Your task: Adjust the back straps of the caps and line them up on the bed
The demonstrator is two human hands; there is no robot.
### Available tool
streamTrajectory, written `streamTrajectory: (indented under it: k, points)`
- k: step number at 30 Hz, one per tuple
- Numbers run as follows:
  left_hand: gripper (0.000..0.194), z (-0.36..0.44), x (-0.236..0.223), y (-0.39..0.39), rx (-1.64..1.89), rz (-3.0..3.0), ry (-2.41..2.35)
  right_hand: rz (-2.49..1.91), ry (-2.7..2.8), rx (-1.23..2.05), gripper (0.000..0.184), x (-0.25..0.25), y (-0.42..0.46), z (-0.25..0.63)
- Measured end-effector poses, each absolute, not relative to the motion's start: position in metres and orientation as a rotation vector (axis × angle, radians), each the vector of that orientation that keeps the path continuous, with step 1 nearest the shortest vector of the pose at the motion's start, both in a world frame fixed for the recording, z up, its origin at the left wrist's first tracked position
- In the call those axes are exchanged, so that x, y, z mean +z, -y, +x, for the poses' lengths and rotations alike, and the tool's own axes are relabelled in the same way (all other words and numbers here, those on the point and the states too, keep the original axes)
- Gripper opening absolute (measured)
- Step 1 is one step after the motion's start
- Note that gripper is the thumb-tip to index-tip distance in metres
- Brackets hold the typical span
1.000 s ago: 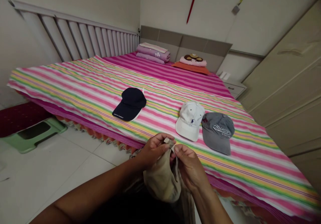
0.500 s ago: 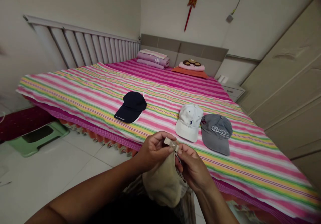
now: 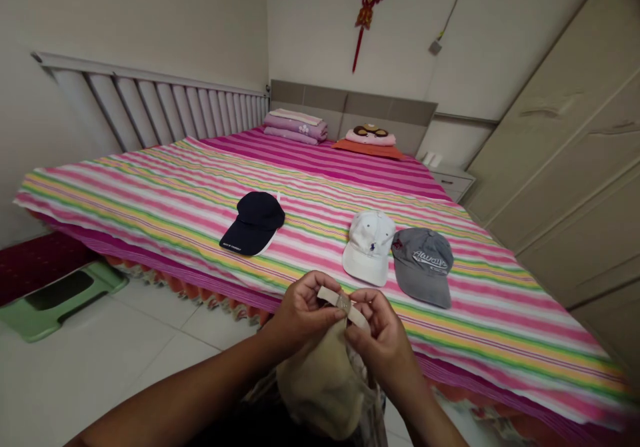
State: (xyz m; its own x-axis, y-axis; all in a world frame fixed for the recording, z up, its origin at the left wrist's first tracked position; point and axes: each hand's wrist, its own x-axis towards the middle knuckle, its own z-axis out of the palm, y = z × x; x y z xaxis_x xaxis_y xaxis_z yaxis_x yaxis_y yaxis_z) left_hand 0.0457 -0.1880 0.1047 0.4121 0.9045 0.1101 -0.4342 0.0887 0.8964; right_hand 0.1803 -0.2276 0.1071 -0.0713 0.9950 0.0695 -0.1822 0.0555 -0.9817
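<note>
Strap [image 3: 328, 295], pinched between both hands [image 3: 304, 308], tops what seems a beige cap [image 3: 323, 383] hanging just below them.

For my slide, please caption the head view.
Left hand and right hand hold a beige cloth cap's strap; navy cap, white cap, grey cap on striped bedspread.

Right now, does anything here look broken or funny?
Nothing looks spilled or broken. The dark blue cap just lies apart from the white cap and gray cap. The beige cap hangs floppy below the left hand and right hand, which hold its strap.
</note>
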Motion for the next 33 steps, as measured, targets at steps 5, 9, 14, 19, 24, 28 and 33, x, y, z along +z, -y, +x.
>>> streamTrajectory:
  k: [5,9,14,19,24,28,33]
  points:
    - [0.030,0.053,0.105,0.181,0.985,1.017,-0.517,-1.313,1.520,0.791,0.036,0.114,0.231,0.188]
    - [0.032,0.053,0.106,0.170,0.919,1.063,-0.536,-1.353,1.605,0.617,0.025,0.114,0.228,0.197]
    - [0.033,0.051,0.110,0.155,0.666,1.280,-0.546,-1.367,1.695,0.502,0.020,0.117,0.225,0.204]
    - [0.031,0.048,0.110,0.147,0.419,1.247,-0.499,-1.371,1.775,0.450,0.016,0.123,0.222,0.207]
    - [0.027,0.045,0.102,0.145,0.466,1.191,-0.486,-1.384,1.805,0.450,0.013,0.122,0.222,0.209]
    - [0.024,0.046,0.096,0.144,0.545,1.131,-0.475,-1.381,1.797,0.462,0.011,0.124,0.222,0.209]
    - [0.024,0.044,0.101,0.141,0.557,1.111,-0.496,-1.392,1.838,0.458,0.012,0.127,0.220,0.208]
